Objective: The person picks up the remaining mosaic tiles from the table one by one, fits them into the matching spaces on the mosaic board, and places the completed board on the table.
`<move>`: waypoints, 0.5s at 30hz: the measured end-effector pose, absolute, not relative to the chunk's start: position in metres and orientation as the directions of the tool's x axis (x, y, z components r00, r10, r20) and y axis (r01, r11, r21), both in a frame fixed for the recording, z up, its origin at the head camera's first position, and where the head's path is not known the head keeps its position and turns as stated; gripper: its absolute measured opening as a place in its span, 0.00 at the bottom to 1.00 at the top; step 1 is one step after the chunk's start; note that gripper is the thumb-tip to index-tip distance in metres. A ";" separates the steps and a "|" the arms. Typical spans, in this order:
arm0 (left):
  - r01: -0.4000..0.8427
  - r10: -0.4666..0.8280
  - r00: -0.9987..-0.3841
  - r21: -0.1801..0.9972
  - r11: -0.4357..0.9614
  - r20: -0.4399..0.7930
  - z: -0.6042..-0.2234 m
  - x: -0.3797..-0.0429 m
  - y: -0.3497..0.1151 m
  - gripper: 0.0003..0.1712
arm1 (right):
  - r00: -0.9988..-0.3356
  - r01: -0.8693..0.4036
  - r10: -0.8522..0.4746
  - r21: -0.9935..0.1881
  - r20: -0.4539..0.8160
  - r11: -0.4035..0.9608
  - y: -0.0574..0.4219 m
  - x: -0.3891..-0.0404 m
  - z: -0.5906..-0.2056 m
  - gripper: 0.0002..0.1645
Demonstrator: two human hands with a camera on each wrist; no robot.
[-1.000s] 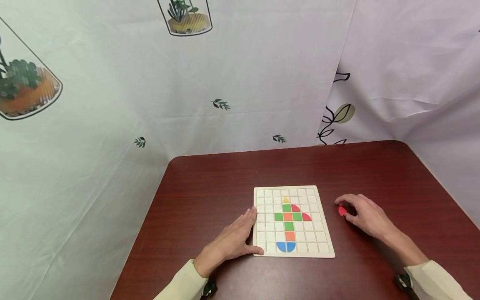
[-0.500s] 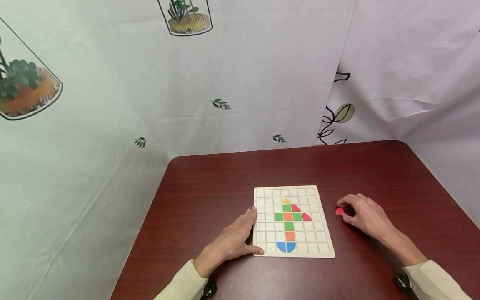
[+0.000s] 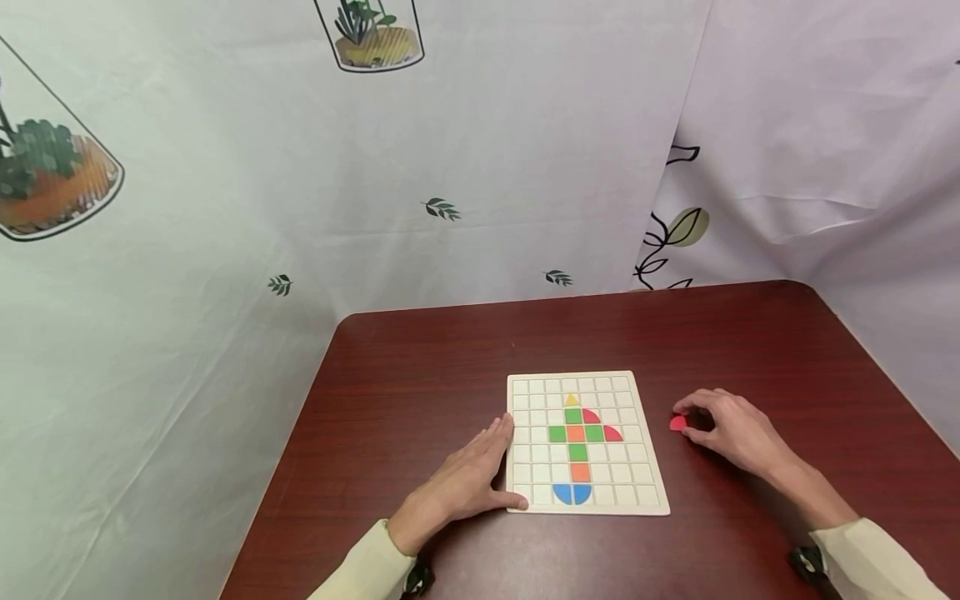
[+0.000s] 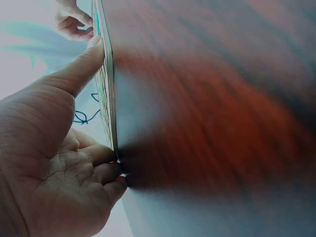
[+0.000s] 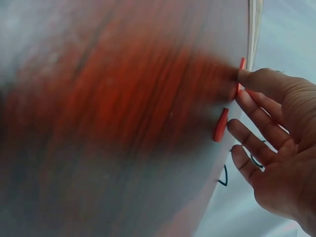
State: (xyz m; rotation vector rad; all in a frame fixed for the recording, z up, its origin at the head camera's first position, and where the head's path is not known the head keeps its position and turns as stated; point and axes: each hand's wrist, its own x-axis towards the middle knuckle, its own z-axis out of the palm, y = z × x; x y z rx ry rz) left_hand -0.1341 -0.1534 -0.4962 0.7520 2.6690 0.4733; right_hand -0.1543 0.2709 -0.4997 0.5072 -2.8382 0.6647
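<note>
A cream square grid board lies on the table. On it sit green and orange squares, a yellow triangle, two red quarter circles and two blue quarter circles. My left hand rests along the board's left edge, fingers straight, thumb over the near-left corner. Right of the board, my right hand pinches a red curved-edged tile between thumb and forefinger, close to the tabletop. Under its other fingers, a second red tile shows in the right wrist view.
The dark reddish-brown table has rounded far corners. Behind it hangs a pale cloth printed with leaves and potted plants. Both forearms wear cream sleeves with dark wrist devices.
The red tile at my right fingertips has shifted slightly left and turned, and the right fingertips have drawn in on it. My left hand and the board have stayed put.
</note>
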 end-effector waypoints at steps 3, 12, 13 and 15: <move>0.438 0.547 -0.808 0.399 0.806 -0.219 -0.496 -0.134 -0.154 0.69 | -0.921 -0.375 -0.289 -0.383 0.263 0.844 0.271 -0.156 -0.501 0.15; 0.442 0.549 -0.807 0.393 0.806 -0.218 -0.496 -0.134 -0.153 0.69 | -0.897 -0.415 -0.309 -0.360 0.318 0.836 0.274 -0.158 -0.506 0.16; 0.442 0.549 -0.807 0.393 0.806 -0.218 -0.496 -0.134 -0.153 0.69 | -0.895 -0.418 -0.310 -0.360 0.322 0.834 0.274 -0.158 -0.507 0.17; 0.442 0.549 -0.807 0.394 0.806 -0.217 -0.496 -0.134 -0.153 0.69 | -0.893 -0.422 -0.312 -0.364 0.325 0.830 0.275 -0.157 -0.507 0.17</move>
